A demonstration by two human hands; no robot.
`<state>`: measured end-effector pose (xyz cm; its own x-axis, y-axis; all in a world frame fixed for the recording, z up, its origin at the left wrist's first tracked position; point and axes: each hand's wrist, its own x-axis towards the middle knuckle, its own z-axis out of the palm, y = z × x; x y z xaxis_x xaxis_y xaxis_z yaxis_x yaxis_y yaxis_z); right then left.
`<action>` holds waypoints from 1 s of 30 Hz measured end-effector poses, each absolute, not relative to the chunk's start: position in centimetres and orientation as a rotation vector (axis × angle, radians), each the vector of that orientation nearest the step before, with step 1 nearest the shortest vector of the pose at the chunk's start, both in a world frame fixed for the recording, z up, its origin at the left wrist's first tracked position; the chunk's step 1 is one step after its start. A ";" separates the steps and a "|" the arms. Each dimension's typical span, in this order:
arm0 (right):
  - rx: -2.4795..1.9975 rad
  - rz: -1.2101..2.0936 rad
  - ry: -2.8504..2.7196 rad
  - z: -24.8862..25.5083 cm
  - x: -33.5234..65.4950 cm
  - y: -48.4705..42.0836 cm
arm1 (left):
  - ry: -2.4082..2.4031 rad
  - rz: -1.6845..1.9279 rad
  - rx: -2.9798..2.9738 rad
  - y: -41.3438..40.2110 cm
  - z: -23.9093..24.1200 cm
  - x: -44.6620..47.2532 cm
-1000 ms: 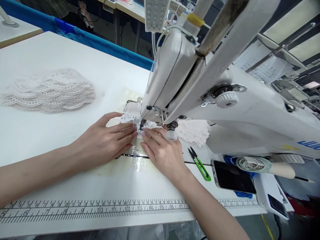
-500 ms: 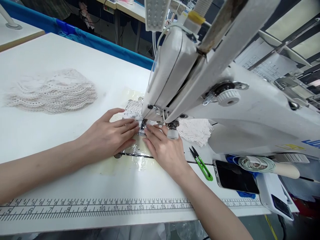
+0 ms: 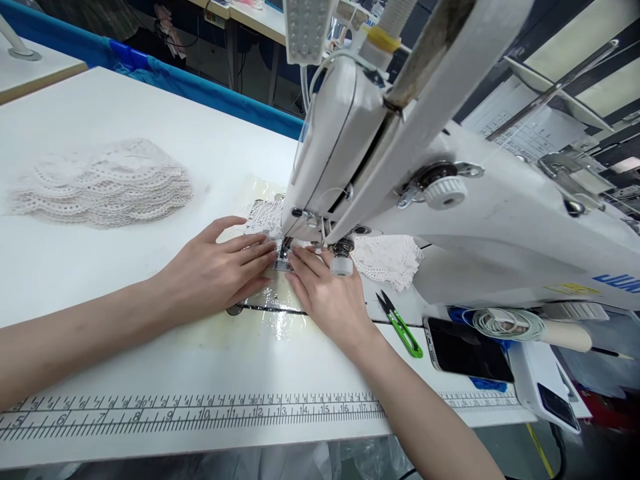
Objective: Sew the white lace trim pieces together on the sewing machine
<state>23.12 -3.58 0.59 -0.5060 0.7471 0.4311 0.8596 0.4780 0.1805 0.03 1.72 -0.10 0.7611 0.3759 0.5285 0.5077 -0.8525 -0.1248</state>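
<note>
A piece of white lace [image 3: 265, 217] lies under the head of a white sewing machine [image 3: 327, 147], around its presser foot [image 3: 285, 247]. My left hand [image 3: 233, 263] rests flat to the left of the foot, fingertips on the near part of the lace, thumb spread away. To the right of the foot, my right hand [image 3: 327, 293] lies with its fingers stretched out, partly hidden by the machine. Both hands are open and press down rather than grip. More white lace [image 3: 387, 260] is bunched behind my right hand, beneath the machine arm.
A stack of scalloped lace pieces [image 3: 103, 183] sits on the left of the white table [image 3: 125, 360]. Green thread snips [image 3: 400, 325], a phone [image 3: 467, 350] and a coil of pale cord [image 3: 505, 325] lie at the right. A ruler strip [image 3: 200, 415] runs along the front edge.
The view has shifted slightly, so the machine appears a little further left. A thin thread loop and lever now show on the machine head. Both hands stay almost in place beside the foot.
</note>
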 end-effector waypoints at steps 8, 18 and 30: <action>-1.242 -0.581 -2.378 1.1 23.2 -4.0 | -0.744 -0.649 -2.617 1.9 0.8 -0.7; -1.124 -0.289 -2.435 1.3 21.6 -5.3 | -0.544 -0.794 -2.794 1.9 1.0 -0.5; -1.384 -0.347 -2.449 1.2 22.3 -4.7 | -0.589 -0.686 -2.792 1.1 0.2 -0.1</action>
<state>22.34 -4.65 1.23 -0.4877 0.7868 0.3782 0.8609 0.5053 0.0588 -0.09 1.11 0.20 0.8124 0.3299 0.4809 0.4256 -0.8991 -0.1023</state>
